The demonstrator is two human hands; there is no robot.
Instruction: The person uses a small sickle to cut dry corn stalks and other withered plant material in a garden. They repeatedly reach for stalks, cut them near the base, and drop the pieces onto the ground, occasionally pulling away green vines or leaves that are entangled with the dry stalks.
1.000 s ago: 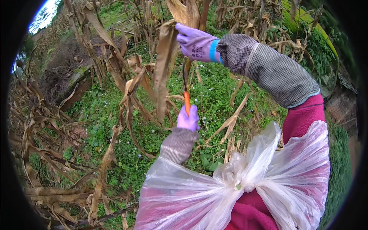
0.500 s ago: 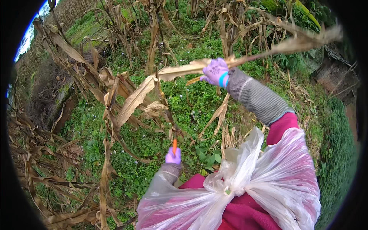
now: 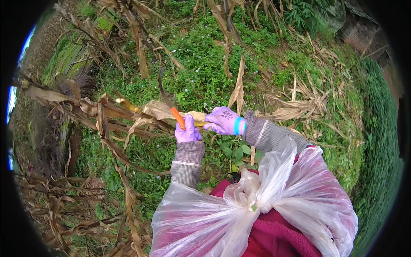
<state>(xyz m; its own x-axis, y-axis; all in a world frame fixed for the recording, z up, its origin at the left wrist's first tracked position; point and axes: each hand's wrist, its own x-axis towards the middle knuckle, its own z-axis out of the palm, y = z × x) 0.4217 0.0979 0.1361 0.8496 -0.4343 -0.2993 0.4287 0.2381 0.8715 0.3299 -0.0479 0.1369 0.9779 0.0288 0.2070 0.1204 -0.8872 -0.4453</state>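
Note:
My left hand (image 3: 187, 130), in a purple glove, is closed round the orange handle of a sickle (image 3: 177, 116). The sickle's thin, dark curved blade points up and away. Close to its right, my right hand (image 3: 223, 121), in a matching purple glove with a blue cuff, is closed on a yellowish dry corn stalk (image 3: 199, 124). A short piece of that stalk shows between the two hands; how far it runs behind them is hard to make out. Left of my hands a bent corn stalk with brown leaves (image 3: 126, 104) lies across, its yellow joint showing.
Standing dry corn stalks (image 3: 138, 36) rise ahead, and more tangled ones (image 3: 55, 210) fill the left side. Low green weeds (image 3: 192, 64) cover the ground. Dry leaves (image 3: 304, 105) lie at the right. Clear plastic (image 3: 265, 180) is knotted over my chest.
My right hand has come down and left, close to my left hand. The left hand and sickle have risen, and the blade now shows. The long stalk top no longer stretches out to the upper right.

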